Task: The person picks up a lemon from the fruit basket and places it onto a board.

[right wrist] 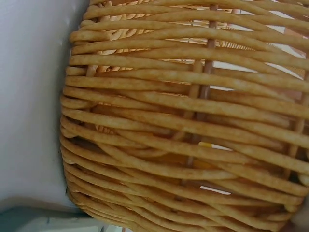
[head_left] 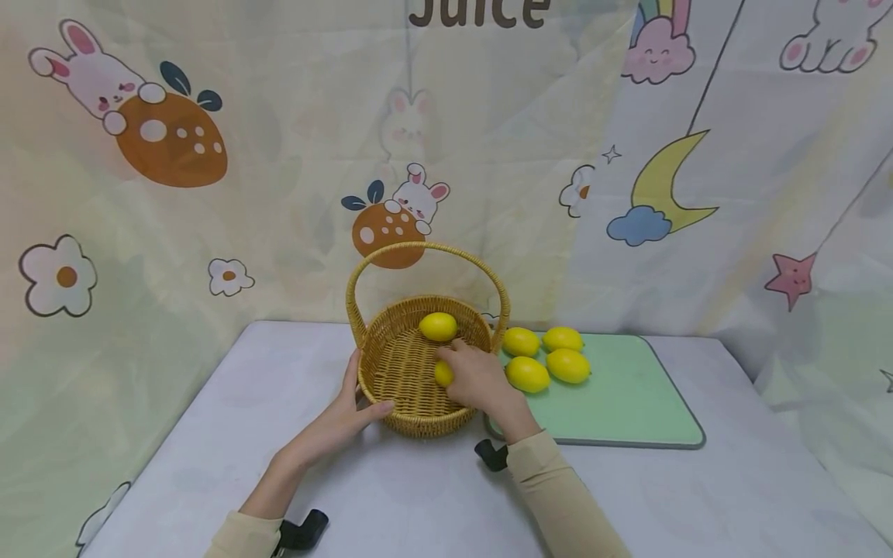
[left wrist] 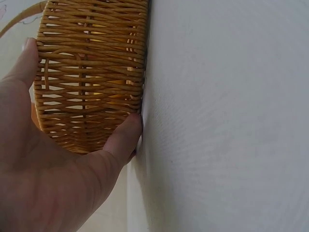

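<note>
A round wicker basket (head_left: pixel 418 425) with a tall arched handle (head_left: pixel 429 246) stands on the white table. My left hand (head_left: pixel 346 412) grips its left side, thumb at the rim and fingers along the outer wall; the left wrist view shows this hand (left wrist: pixel 63 179) around the weave. Inside the basket, my right hand (head_left: pixel 481 380) holds a yellow lemon (head_left: pixel 443 373) low at the right side, its fingers covering part of it. Another lemon (head_left: pixel 438 327) lies behind it in the basket. The woven wall (right wrist: pixel 183 116) fills most of the right wrist view and hides the right hand's grasp.
To the basket's right, a green cutting board (head_left: pixel 628 395) with a grey edge lies flat. Several lemons (head_left: pixel 528 375) sit together on its left part. A printed cloth backdrop (head_left: pixel 293 194) hangs behind the table (head_left: pixel 412 504).
</note>
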A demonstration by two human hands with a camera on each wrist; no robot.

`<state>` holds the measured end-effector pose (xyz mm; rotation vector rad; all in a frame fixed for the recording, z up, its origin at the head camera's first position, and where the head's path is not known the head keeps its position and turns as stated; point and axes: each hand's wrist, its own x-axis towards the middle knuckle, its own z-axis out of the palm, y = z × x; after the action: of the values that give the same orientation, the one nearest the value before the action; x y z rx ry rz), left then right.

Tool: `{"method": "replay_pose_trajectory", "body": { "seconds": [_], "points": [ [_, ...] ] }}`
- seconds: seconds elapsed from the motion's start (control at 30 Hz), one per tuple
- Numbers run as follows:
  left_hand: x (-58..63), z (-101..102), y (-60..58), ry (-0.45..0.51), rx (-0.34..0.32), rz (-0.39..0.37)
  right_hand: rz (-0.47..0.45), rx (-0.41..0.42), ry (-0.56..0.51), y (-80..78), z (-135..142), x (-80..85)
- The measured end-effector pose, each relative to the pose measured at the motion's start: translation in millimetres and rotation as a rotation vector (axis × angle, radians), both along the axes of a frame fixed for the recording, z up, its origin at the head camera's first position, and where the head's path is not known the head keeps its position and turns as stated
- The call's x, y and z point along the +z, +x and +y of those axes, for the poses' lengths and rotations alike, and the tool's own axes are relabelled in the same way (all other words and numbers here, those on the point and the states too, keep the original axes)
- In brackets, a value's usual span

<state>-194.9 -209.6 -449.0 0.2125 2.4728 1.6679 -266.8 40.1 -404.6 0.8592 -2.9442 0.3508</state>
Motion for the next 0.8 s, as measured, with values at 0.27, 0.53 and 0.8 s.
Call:
{"method": "replay_pose_trajectory", "body": {
  "seconds": [0.27, 0.53, 0.8],
  "points": [
    [-0.2, 0, 0.4, -0.005, -0.006, 0.004, -0.036, 0.035, -0.029, -0.4, 2, 2.8],
    [-0.6, 0, -0.5, -0.010, -0.001, -0.004, -0.100, 0.077, -0.110, -2.2, 9, 9.0],
    [-0.5, 0, 0.2, -0.012, 0.002, -0.010, -0.088, 0.113, -0.218, 3.8, 22, 19.5]
  ]
}}
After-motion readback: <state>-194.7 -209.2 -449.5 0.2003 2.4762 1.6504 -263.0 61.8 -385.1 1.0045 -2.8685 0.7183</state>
